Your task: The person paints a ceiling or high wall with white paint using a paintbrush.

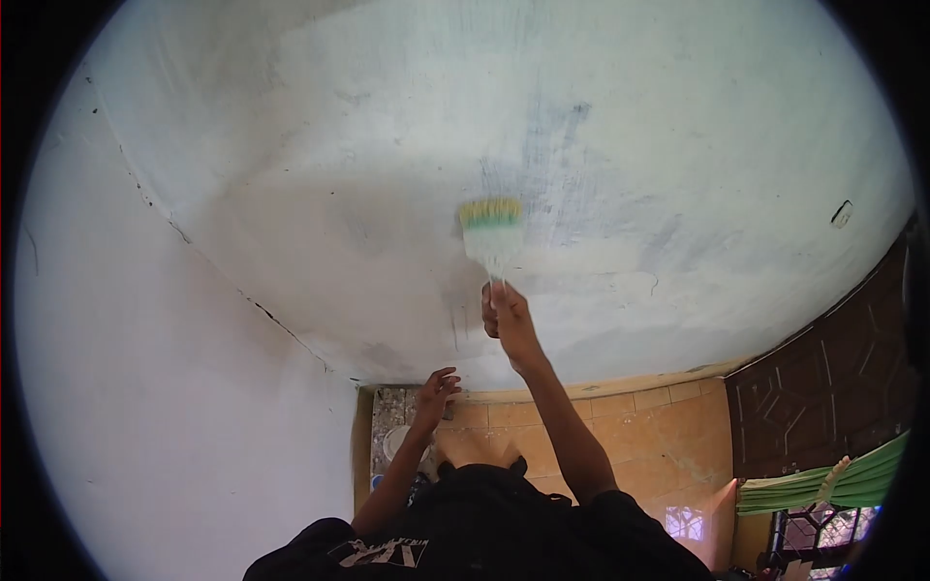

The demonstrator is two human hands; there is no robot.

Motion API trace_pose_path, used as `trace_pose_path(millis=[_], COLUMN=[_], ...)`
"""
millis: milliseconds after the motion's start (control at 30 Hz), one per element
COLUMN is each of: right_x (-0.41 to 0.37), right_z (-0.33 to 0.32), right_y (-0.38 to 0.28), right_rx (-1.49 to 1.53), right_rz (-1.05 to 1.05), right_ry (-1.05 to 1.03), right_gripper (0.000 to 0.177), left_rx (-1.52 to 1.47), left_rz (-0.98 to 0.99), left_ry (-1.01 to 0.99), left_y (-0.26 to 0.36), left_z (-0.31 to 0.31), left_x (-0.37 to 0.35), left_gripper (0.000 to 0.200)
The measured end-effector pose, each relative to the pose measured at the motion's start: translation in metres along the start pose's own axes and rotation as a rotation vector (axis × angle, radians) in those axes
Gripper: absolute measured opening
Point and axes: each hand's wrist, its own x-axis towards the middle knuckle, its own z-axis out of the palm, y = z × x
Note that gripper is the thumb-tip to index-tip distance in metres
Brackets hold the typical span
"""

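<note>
My right hand (508, 315) is closed around the handle of a wide paintbrush (493, 237), its bristles pointing up. The bristle tips look yellowish with a green band below, and they are at the wall (620, 194), where contact is hard to make out. Whitish, uneven paint with grey-blue streaks covers the wall around the brush. Lower and to the left, my left hand (439, 395) is raised near the foot of the wall, fingers apart and slightly bent, holding nothing.
A cracked corner joins a second white wall (174, 387) at left. Orange floor tiles (630, 436) lie below, with a pale round container (397, 443) beside my left forearm. At right are a dark carved wooden panel (823, 378), a green curtain (823, 489) and a window (828, 531).
</note>
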Motion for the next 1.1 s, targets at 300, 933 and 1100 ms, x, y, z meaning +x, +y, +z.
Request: trace_pose_path(millis=[300,933,1100], right_x=[-0.074,-0.038,0.008], right_z=[-0.037,0.058,0.042], right_y=[0.201,-0.014,-0.025], right_rx=[0.046,0.002,-0.114], right_rz=[0.414,-0.008,-0.090], right_ry=[0.143,0.039,0.129], right_gripper=[0.039,0.040,0.042], left_rx=[-0.096,-0.048,-0.079], left_rz=[0.022,0.004,-0.007], left_ry=[0.033,0.052,0.038], left_y=[-0.007,-0.003,-0.004], left_z=[-0.019,-0.050,-0.050], left_x=[-0.002,-0.018,-0.019], left_gripper=[0.036,0.037,0.035])
